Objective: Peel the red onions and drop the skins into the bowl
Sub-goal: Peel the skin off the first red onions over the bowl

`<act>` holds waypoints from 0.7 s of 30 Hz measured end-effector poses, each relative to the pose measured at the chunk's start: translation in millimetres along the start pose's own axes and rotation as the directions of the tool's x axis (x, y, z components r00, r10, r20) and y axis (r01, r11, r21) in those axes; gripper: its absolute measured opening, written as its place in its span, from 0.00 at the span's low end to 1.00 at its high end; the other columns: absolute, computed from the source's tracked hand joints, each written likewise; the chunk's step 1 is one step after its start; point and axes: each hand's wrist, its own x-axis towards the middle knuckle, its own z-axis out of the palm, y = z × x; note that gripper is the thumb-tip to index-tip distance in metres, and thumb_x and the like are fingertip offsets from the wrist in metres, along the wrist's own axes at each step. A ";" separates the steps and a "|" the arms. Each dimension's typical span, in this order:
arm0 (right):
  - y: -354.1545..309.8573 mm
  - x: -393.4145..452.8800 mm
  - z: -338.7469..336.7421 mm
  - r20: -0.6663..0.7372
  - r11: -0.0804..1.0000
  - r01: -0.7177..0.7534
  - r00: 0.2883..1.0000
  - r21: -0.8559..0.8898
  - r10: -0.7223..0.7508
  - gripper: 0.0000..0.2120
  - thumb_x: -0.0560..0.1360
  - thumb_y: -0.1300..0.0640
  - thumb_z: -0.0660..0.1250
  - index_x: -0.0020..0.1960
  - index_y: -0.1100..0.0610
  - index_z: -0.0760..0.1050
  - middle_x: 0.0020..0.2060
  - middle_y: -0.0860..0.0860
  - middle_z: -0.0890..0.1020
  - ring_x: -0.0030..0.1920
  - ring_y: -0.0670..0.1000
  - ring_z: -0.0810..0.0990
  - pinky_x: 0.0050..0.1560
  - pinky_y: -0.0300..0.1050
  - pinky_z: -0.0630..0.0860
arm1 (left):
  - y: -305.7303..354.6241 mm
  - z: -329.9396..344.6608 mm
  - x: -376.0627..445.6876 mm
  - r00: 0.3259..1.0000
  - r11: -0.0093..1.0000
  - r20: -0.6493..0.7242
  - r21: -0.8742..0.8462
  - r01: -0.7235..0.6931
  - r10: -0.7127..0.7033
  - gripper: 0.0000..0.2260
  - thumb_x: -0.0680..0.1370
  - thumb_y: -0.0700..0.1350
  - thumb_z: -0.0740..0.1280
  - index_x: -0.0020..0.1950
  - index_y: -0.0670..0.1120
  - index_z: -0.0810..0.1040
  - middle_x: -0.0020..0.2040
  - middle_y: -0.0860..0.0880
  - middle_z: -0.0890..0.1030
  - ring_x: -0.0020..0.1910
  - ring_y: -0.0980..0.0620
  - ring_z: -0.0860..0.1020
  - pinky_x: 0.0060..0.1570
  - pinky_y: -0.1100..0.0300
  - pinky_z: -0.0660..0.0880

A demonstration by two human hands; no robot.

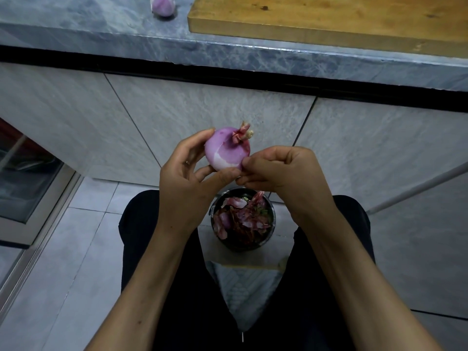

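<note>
While the left hand (187,171) cradles the round, pale purple, mostly peeled red onion (226,148) above the dark round bowl of skins (242,219) on the floor, the right hand (276,168) pinches at its lower edge. Bare onion flesh looks firm, slick; papery skin tears easily, so gripping near the dry tip seems safest.

Left grip (188,171) curled in a cradling hold, right grip (276,171) pinching beside it.
</note>
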 end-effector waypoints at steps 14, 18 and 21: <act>7.9 1.7 2.4 -0.044 0.999 -0.002 0.999 -0.049 0.000 0.06 0.72 0.70 0.68 0.38 0.65 0.80 0.31 0.61 0.84 0.33 0.58 0.84 0.38 0.46 0.83 | -9.0 0.7 -5.2 1.000 1.000 -0.024 0.010 0.011 -0.011 0.27 0.69 0.28 0.76 0.64 0.43 0.76 0.62 0.48 0.81 0.61 0.54 0.81 0.52 0.61 0.80; 11.8 1.8 5.8 -0.077 0.998 0.020 0.997 -0.057 -0.024 0.09 0.72 0.71 0.67 0.35 0.63 0.80 0.28 0.58 0.83 0.30 0.54 0.83 0.34 0.43 0.82 | -10.0 2.5 -8.5 1.000 1.000 -0.024 0.001 0.003 -0.003 0.27 0.69 0.29 0.76 0.65 0.42 0.75 0.63 0.47 0.81 0.62 0.53 0.81 0.52 0.63 0.79; 12.8 0.6 4.5 -0.065 0.999 0.036 0.997 -0.037 -0.038 0.08 0.73 0.70 0.66 0.38 0.63 0.81 0.31 0.59 0.84 0.33 0.56 0.84 0.39 0.46 0.83 | -9.4 2.9 -8.6 1.000 1.000 -0.031 -0.014 0.004 -0.004 0.26 0.69 0.29 0.76 0.65 0.43 0.76 0.63 0.47 0.81 0.63 0.52 0.80 0.51 0.64 0.80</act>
